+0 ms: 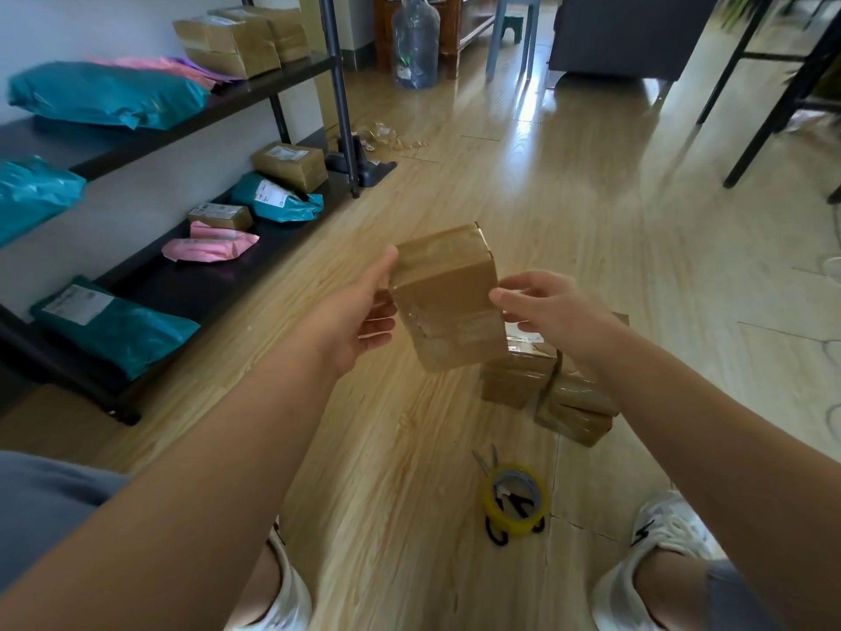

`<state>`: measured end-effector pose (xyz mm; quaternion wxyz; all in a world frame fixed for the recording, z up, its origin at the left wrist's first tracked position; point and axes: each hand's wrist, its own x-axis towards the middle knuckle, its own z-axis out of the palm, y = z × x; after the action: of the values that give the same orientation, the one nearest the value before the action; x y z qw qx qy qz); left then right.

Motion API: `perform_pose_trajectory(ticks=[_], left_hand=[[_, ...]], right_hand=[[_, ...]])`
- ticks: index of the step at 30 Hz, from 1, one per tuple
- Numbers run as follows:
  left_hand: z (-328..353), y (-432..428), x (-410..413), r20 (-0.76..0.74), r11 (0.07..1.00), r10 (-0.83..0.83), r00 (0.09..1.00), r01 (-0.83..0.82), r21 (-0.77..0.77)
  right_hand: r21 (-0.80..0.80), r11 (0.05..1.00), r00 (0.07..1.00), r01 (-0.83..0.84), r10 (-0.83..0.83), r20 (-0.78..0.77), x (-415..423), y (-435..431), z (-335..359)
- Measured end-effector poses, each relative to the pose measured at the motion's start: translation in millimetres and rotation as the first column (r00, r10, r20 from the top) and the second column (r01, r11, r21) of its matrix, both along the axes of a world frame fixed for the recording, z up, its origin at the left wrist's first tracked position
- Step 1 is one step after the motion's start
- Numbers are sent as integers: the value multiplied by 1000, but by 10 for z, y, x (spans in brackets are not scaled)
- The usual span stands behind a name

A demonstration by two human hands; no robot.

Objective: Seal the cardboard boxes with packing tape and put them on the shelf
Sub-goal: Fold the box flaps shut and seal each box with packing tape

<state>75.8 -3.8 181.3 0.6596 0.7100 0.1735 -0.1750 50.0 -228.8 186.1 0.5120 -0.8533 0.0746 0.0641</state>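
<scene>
A black metal shelf unit (236, 95) stands along the left wall. Its upper level carries a teal plastic mailer bag (104, 95) and, at the far end, stacked brown taped cardboard boxes (232, 43). Its lower level carries a second teal mailer bag with a white label (113, 330) at the near end, a pink mailer bag (209, 248) farther along, and a labelled brown box (291, 166) at the far end.

The left hand (359, 316) holds the brown cardboard box wrapped in clear packing tape (448, 298) by its left side, with the thumb on the upper far edge and the fingers curled beneath. The box is held in the air above the light wood-grain floor (523, 198), at the centre of the view and tilted.

The right hand (550, 311) is at the right edge of the box. Its thumb tip touches that edge and its fingers are curled. It cannot be determined whether this hand grips the box.

A cluster of small brown taped boxes (523, 375) lies on the floor below the right hand. Nearer lies a roll of clear tape on a yellow core (509, 523), resting on black-handled scissors (483, 462). A white sneaker (669, 530) is at the near right.
</scene>
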Motion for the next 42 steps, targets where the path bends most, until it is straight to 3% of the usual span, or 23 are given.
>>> perform_pose_trajectory(ticks=[4,14,21,27,31,34,37,42], left_hand=[[-11,45,24,33,998,-39,999,41,-56],[22,1,-86,95,988,-150,984,152,-19],[-3,-146,-169,195,1000,-11,981,11,-1],[15,-150,-131,240,995,-55,969,34,90],[19,-134,-111,291,979,-161,943,114,171],[5,-79,-59,357,932,-318,878,220,290],[-17,-46,-55,418,816,-504,755,258,517],[-185,-80,-143,475,569,-667,574,-19,822]], right_hand=[[50,996,997,72,-74,39,-27,29,48],[114,981,986,156,-161,37,-27,2,43],[75,987,990,140,-141,-2,-41,56,-49],[68,991,993,115,-113,-26,-85,73,-113],[82,991,987,103,-92,-129,-87,76,-141],[186,980,976,66,-24,-217,-80,-10,-158],[241,968,965,75,-10,-261,-36,-103,-177],[410,888,909,208,-20,-417,-14,-95,-196]])
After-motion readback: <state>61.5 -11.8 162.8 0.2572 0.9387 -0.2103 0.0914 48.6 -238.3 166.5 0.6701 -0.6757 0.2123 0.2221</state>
